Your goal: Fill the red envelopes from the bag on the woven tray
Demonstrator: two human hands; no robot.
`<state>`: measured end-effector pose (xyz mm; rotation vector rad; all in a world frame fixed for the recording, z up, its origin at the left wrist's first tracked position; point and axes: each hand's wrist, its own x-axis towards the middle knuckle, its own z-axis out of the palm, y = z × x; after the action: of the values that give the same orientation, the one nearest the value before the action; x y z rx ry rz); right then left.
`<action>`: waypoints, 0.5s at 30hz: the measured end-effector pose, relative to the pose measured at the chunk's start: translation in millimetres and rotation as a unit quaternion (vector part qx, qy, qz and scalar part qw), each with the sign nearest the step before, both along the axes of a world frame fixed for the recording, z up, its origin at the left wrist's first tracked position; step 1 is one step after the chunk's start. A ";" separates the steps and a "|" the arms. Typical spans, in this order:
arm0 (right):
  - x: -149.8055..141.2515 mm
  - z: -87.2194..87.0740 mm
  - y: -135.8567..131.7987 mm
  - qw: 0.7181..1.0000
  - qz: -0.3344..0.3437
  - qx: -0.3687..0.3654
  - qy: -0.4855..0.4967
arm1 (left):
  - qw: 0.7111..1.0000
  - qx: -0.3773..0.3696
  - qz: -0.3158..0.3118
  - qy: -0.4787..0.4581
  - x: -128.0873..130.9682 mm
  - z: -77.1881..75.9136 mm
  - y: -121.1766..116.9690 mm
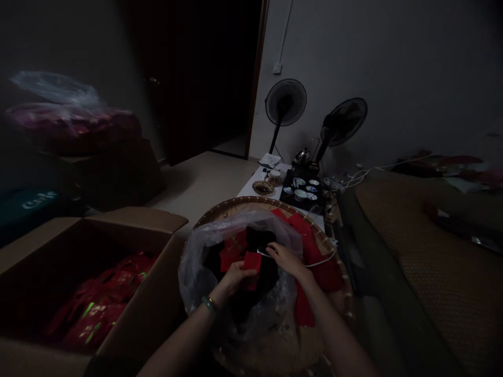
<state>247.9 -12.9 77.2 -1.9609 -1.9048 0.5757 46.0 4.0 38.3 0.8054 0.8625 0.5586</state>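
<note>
My left hand (234, 278) is closed on a small red envelope (252, 269), thumb across its front. To its right, my right hand (283, 257) has its fingers bent together at a small pale-edged item (264, 253), too dark to name. Both hands are over an open clear plastic bag (196, 262) with black contents (236, 309). Another red piece with a printed mark (236, 243) lies in the bag. The bag rests in a round woven bamboo tray (223, 204), and more red packets (302, 225) lie along the tray's right side.
At left stands an open cardboard box (157, 272) of red printed items (106, 303). Beyond the tray, a low table (251, 183) bears a woven ring (263, 187) and a black tea tray with cups (301, 195). Two fans (286, 102) stand behind. A white cord (322, 262) crosses the tray's right side.
</note>
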 end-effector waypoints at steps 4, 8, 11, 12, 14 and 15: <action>-14.5 4.1 -0.5 0.996 -0.002 0.032 -0.079 | 1.000 -0.006 0.005 -0.011 11.2 -2.3 -2.6; -20.5 -0.2 0.6 0.994 -0.018 0.050 -0.091 | 1.000 -0.010 0.005 -0.023 20.5 -2.5 -5.8; -21.7 -3.0 1.9 0.994 -0.032 0.057 -0.083 | 0.999 -0.007 0.012 -0.030 24.6 -2.6 -7.1; -22.0 -3.6 2.2 0.994 -0.036 0.060 -0.080 | 0.999 -0.009 0.013 -0.029 25.2 -2.7 -7.3; -22.7 -4.5 2.5 0.994 -0.043 0.065 -0.073 | 1.000 -0.013 0.011 -0.026 25.2 -3.0 -7.5; -23.1 -4.8 2.5 0.994 -0.046 0.067 -0.070 | 1.000 -0.015 0.009 -0.026 24.5 -3.1 -7.6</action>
<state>224.8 -10.5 72.4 -2.0363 -1.8683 0.2831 70.5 -3.6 35.1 0.7533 0.8298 0.5780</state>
